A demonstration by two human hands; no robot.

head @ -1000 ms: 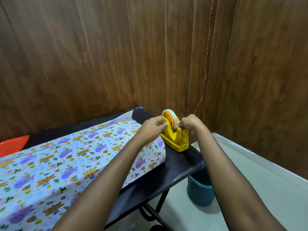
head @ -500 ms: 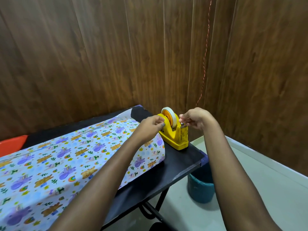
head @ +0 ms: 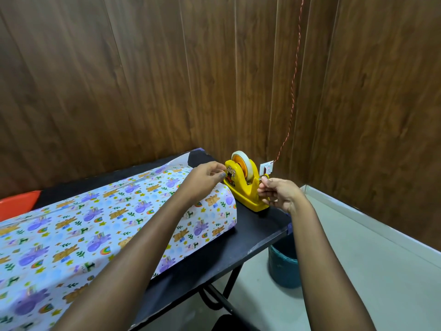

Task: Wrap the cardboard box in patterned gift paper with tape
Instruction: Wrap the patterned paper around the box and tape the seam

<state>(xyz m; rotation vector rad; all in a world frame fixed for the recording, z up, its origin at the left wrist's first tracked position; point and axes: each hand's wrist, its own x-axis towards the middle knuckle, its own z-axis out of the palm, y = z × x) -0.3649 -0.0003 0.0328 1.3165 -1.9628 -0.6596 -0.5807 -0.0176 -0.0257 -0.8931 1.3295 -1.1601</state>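
The box, covered in patterned gift paper (head: 95, 223) with purple and brown animals, lies along the black table (head: 253, 237). A yellow tape dispenser (head: 245, 192) with a white tape roll (head: 243, 163) stands just past the box's right end. My left hand (head: 202, 181) rests over the box end, its thumb and fingertips holding the dispenser's left side. My right hand (head: 279, 194) is at the dispenser's cutter end and pinches the end of the tape (head: 262, 178) there. The tape strip itself is barely visible.
A teal bucket (head: 284, 266) stands on the floor under the table's right corner. A red object (head: 16, 204) shows at the far left. Wood-panelled walls meet in a corner behind the dispenser, where a red cord (head: 290, 111) hangs to a small white fitting (head: 266, 168).
My right hand has moved from the top of the roll down and right to the cutter end of the dispenser. My left hand has slipped from the dispenser's top to its left side.
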